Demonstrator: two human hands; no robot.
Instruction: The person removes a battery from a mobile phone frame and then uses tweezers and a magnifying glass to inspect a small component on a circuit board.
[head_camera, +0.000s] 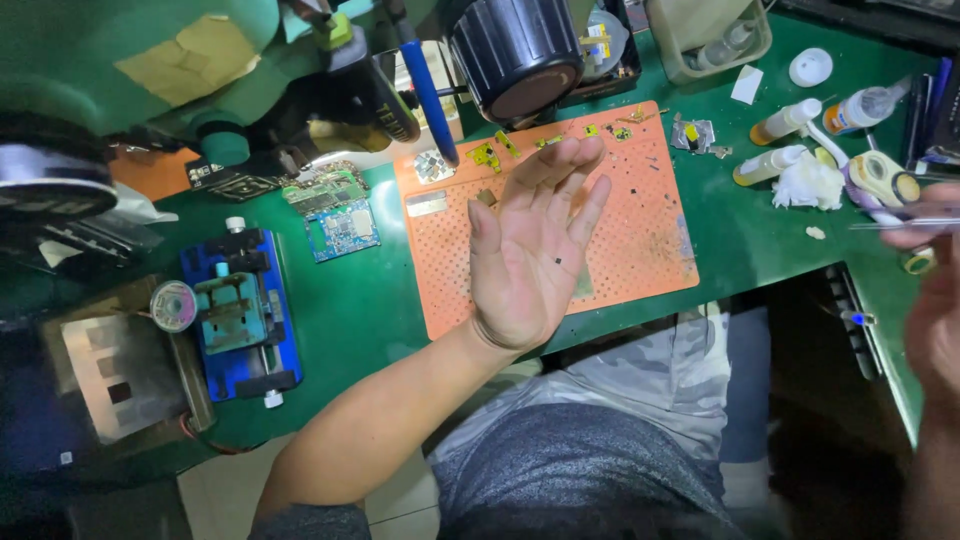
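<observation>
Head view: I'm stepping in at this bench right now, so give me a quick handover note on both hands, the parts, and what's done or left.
Left hand: open, palm up over the orange perforated mat, a tiny dark chip lying on the palm.
Right hand: blurred at the right edge, grip on thin tweezers.
Parts: two circuit boards lie left of the mat; small yellow bits at its top; blue board holder further left.
Done: chip is off the mat.
Left: chip not yet placed on any board.
</observation>
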